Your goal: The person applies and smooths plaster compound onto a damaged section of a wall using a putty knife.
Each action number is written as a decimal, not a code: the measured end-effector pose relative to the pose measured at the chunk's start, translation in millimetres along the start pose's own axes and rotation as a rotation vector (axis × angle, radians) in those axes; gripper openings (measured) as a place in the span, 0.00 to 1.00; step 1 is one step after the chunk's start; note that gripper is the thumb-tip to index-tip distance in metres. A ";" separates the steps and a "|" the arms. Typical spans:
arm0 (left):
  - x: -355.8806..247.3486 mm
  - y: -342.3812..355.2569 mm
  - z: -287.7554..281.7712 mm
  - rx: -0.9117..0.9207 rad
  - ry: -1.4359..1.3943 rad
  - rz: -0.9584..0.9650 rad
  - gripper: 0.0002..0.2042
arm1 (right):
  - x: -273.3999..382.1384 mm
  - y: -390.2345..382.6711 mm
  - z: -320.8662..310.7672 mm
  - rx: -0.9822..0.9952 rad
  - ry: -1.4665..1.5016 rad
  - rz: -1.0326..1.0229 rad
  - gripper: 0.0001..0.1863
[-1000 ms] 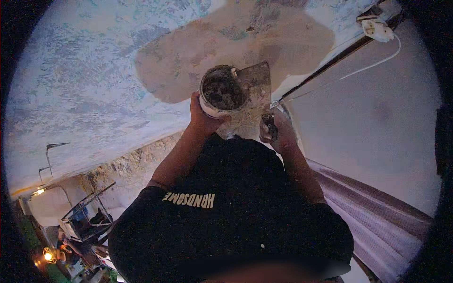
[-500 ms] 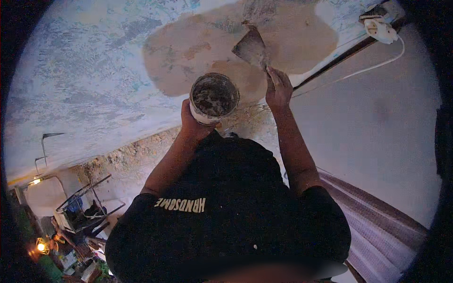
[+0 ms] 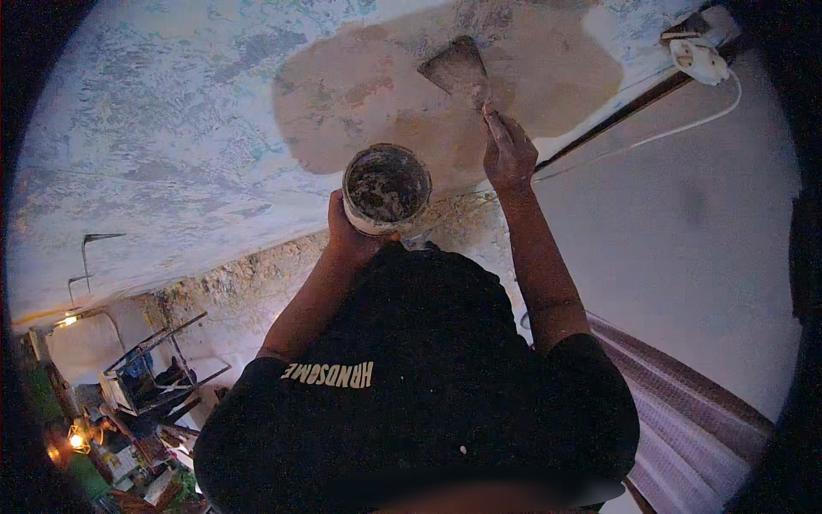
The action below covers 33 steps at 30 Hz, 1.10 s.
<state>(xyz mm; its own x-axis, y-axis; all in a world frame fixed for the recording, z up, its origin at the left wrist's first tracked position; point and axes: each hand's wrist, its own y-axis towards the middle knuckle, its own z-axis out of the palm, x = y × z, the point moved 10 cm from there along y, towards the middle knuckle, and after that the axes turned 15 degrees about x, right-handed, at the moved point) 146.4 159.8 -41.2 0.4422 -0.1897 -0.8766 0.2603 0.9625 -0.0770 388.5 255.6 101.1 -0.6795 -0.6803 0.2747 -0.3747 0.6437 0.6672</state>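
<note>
My left hand (image 3: 348, 240) grips a round, light-coloured bucket (image 3: 372, 226) from its side and underneath. Grey-brown, wet-looking filler (image 3: 385, 187) coats the inside of the bucket. Above and to the right, my right hand (image 3: 511, 156) is closed round the handle of a putty knife (image 3: 460, 70). The wide, triangular blade, smeared with filler, lies over a large brown plaster patch (image 3: 342, 103) on the wall. Whether its far edge touches the surface is hard to tell.
Around the patch the wall (image 3: 171, 128) is mottled blue and white. A white power socket (image 3: 698, 60) with a cable sits at the upper right. A striped curtain (image 3: 676, 411) hangs lower right. At the lower left stand a metal-framed piece of furniture (image 3: 154, 368) and a glowing lamp (image 3: 79, 439).
The putty knife has moved a little upward across the patch with my right hand. A lump of filler seen beyond the blade's edge no longer shows. My left hand still holds the bucket.
</note>
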 end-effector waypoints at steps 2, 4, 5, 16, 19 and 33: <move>-0.6 -0.8 4.5 0.003 -0.035 0.005 0.36 | -2.6 -3.0 4.6 0.007 -0.037 0.011 0.21; -12.6 1.2 31.6 0.123 -0.354 0.059 0.36 | 2.2 -1.4 3.0 0.017 -0.073 0.022 0.22; -14.6 1.2 35.8 0.125 -0.356 0.056 0.36 | 0.9 0.3 7.1 0.069 -0.059 0.068 0.23; -6.2 2.8 43.5 0.129 -0.443 -0.059 0.34 | 5.5 -6.9 20.2 0.175 0.067 0.103 0.26; 11.7 -3.3 39.3 0.049 -0.647 -0.199 0.35 | 6.6 -3.8 20.2 0.255 0.050 0.156 0.28; -2.4 -0.5 37.5 0.178 -0.349 -0.028 0.29 | 23.8 -13.0 -7.7 0.158 0.073 0.063 0.19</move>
<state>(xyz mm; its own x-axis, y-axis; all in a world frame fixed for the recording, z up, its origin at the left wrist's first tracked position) 177.5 152.5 -21.2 0.6901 -0.3000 -0.6587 0.4081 0.9128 0.0118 382.0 228.3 104.2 -0.6593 -0.6569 0.3658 -0.4315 0.7290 0.5315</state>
